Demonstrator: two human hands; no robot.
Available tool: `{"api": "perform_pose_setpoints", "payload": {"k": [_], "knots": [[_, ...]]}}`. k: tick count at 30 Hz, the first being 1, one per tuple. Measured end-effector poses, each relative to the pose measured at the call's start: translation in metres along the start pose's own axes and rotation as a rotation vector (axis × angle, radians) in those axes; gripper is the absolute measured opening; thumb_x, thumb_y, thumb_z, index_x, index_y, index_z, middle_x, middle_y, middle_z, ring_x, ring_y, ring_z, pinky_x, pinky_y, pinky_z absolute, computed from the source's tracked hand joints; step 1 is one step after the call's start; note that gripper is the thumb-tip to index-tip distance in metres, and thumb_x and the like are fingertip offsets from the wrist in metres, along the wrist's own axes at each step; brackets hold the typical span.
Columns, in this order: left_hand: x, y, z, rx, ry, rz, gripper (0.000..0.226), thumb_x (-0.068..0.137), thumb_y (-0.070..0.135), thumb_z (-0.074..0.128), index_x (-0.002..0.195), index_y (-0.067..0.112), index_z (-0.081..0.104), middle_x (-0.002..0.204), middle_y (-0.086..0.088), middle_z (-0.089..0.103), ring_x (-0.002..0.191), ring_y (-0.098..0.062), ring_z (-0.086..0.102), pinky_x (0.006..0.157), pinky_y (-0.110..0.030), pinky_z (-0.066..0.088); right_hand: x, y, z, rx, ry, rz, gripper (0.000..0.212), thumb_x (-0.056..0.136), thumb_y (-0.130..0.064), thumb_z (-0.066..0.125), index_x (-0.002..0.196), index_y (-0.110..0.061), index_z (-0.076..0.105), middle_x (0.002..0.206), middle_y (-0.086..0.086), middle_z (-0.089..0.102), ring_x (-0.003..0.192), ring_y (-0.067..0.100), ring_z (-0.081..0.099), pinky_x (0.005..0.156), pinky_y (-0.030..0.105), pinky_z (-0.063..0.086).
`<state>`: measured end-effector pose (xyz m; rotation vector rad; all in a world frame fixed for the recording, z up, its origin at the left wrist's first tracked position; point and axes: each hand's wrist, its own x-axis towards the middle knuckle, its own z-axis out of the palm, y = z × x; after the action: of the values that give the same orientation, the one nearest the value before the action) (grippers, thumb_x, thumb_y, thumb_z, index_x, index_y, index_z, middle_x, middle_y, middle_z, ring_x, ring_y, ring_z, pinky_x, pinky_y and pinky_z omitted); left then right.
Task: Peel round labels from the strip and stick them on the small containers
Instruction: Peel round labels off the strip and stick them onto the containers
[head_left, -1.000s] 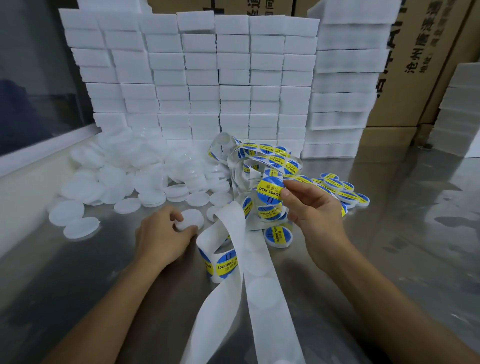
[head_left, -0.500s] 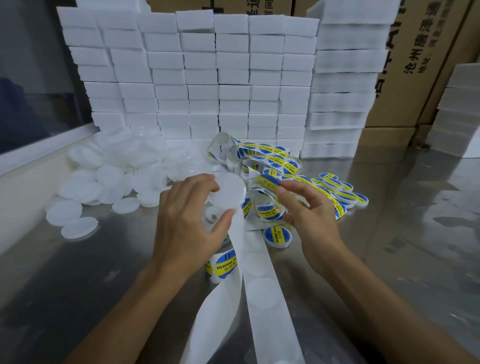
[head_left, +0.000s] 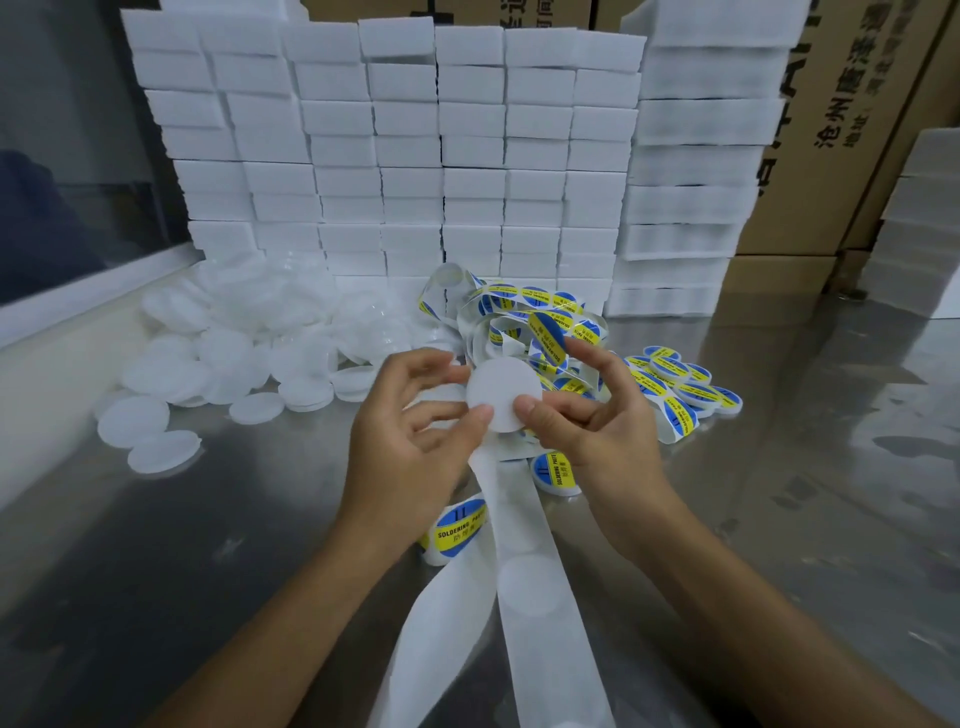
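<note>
Both hands met on one blank white container (head_left: 497, 395), held above the table (head_left: 779, 467) before the chest. Left hand (head_left: 410, 447) gripped its left edge, thumb tip on the face and fingers curled behind; half a second before, held it alone, further left and lower in view. Right hand (head_left: 597, 415) pinched the right edge with thumb on the face, index finger raised; earlier, was still picking at the strip (head_left: 524, 587), with a label at the fingertips. One second before, left hand lay on the table over a container.

Could not tell whether a label sat under the right thumb or behind the container; none seen on the visible face. Fingers behind the disc hidden. Strip's lower end cut off by the frame's bottom edge; its upper part lost behind the hands.

Container's flat round face turned toward the camera, tilted slightly up; being round, showed no long axis. Strip ran lengthwise from the hands down toward the viewer, bare backing with round blank marks. Labelled containers (head_left: 675, 379) lay right of the hands, one (head_left: 556, 470) below the right hand, another (head_left: 457, 530) by the left wrist. Blank pile (head_left: 234, 338) lay left; white blocks (head_left: 441, 156) stacked behind.
</note>
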<state>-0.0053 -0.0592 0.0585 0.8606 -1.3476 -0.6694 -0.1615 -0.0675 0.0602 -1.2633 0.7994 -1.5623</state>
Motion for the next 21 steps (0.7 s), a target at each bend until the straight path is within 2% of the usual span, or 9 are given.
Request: {"api": "perform_pose_setpoints", "payload": {"k": [1, 3, 5, 8, 12, 13, 17, 19, 21], "knots": [[0.002, 0.001, 0.0, -0.136, 0.013, -0.124, 0.037, 0.079, 0.001, 0.075, 0.105, 0.022, 0.059, 0.099, 0.001, 0.074, 0.075, -0.02, 0.073, 0.065, -0.026, 0.057, 0.0, 0.0, 0.0, 0.005, 0.003, 0.002, 0.054, 0.078, 0.001, 0.075, 0.119, -0.027, 0.054, 0.071, 0.004, 0.074, 0.065, 0.013, 0.07, 0.06, 0.02, 0.053], [0.006, 0.001, -0.003, -0.277, -0.01, -0.264, 0.033, 0.075, 0.005, 0.075, 0.104, 0.016, 0.063, 0.089, -0.006, 0.076, 0.07, -0.023, 0.073, 0.064, -0.026, 0.058, 0.001, 0.0, -0.001, 0.011, 0.008, 0.0, 0.053, 0.077, 0.001, 0.075, 0.118, -0.026, 0.055, 0.072, 0.004, 0.074, 0.066, 0.014, 0.07, 0.061, 0.021, 0.054], [0.008, 0.0, -0.005, -0.375, -0.051, -0.343, 0.035, 0.067, 0.011, 0.075, 0.101, 0.009, 0.066, 0.086, -0.01, 0.076, 0.072, -0.024, 0.073, 0.065, -0.025, 0.058, 0.0, 0.0, -0.001, 0.001, 0.009, -0.011, 0.052, 0.077, 0.001, 0.075, 0.119, -0.024, 0.055, 0.071, 0.003, 0.074, 0.066, 0.013, 0.07, 0.062, 0.02, 0.053], [0.009, -0.003, -0.007, -0.466, -0.064, -0.418, 0.034, 0.063, 0.009, 0.074, 0.096, 0.003, 0.067, 0.087, -0.014, 0.075, 0.078, -0.024, 0.073, 0.065, -0.025, 0.057, 0.0, 0.0, 0.001, -0.023, 0.012, -0.03, 0.05, 0.078, 0.0, 0.075, 0.12, -0.021, 0.056, 0.073, 0.002, 0.074, 0.066, 0.011, 0.069, 0.063, 0.018, 0.052], [0.011, -0.006, -0.01, -0.514, -0.011, -0.457, 0.031, 0.062, 0.007, 0.075, 0.092, 0.002, 0.068, 0.087, -0.016, 0.075, 0.08, -0.024, 0.073, 0.066, -0.026, 0.058, 0.001, 0.001, 0.002, -0.116, 0.078, -0.049, 0.03, 0.083, -0.011, 0.075, 0.108, -0.025, 0.067, 0.105, 0.001, 0.072, 0.084, 0.01, 0.07, 0.069, 0.02, 0.053], [0.011, -0.006, -0.01, -0.515, 0.012, -0.46, 0.03, 0.062, 0.007, 0.074, 0.091, 0.002, 0.068, 0.085, -0.015, 0.075, 0.078, -0.023, 0.073, 0.066, -0.025, 0.058, 0.002, 0.0, 0.001, -0.126, 0.103, -0.038, 0.022, 0.084, -0.014, 0.074, 0.102, -0.027, 0.07, 0.107, 0.0, 0.071, 0.084, 0.008, 0.069, 0.068, 0.019, 0.053], [0.012, -0.007, -0.011, -0.492, 0.073, -0.48, 0.024, 0.067, 0.002, 0.073, 0.09, 0.002, 0.067, 0.083, -0.014, 0.075, 0.075, -0.022, 0.073, 0.064, -0.024, 0.058, 0.008, -0.009, -0.008, 0.038, 0.167, 0.055, 0.007, 0.083, -0.017, 0.072, 0.088, -0.022, 0.073, 0.085, -0.004, 0.074, 0.073, 0.009, 0.066, 0.065, 0.023, 0.051], [0.012, -0.007, -0.011, -0.485, 0.072, -0.49, 0.016, 0.075, -0.004, 0.07, 0.089, 0.001, 0.067, 0.081, -0.014, 0.075, 0.073, -0.021, 0.073, 0.063, -0.024, 0.058, 0.009, -0.012, -0.009, 0.104, 0.143, 0.079, 0.009, 0.076, -0.02, 0.073, 0.084, -0.021, 0.074, 0.08, -0.001, 0.074, 0.068, 0.01, 0.068, 0.062, 0.022, 0.052], [0.011, -0.007, -0.01, -0.475, 0.066, -0.495, 0.013, 0.077, -0.006, 0.069, 0.089, 0.001, 0.068, 0.079, -0.014, 0.074, 0.07, -0.02, 0.072, 0.063, -0.024, 0.058, 0.007, -0.011, -0.008, 0.057, 0.109, 0.051, 0.008, 0.076, -0.016, 0.074, 0.082, -0.022, 0.076, 0.075, -0.001, 0.073, 0.064, 0.011, 0.066, 0.058, 0.02, 0.051]]}}
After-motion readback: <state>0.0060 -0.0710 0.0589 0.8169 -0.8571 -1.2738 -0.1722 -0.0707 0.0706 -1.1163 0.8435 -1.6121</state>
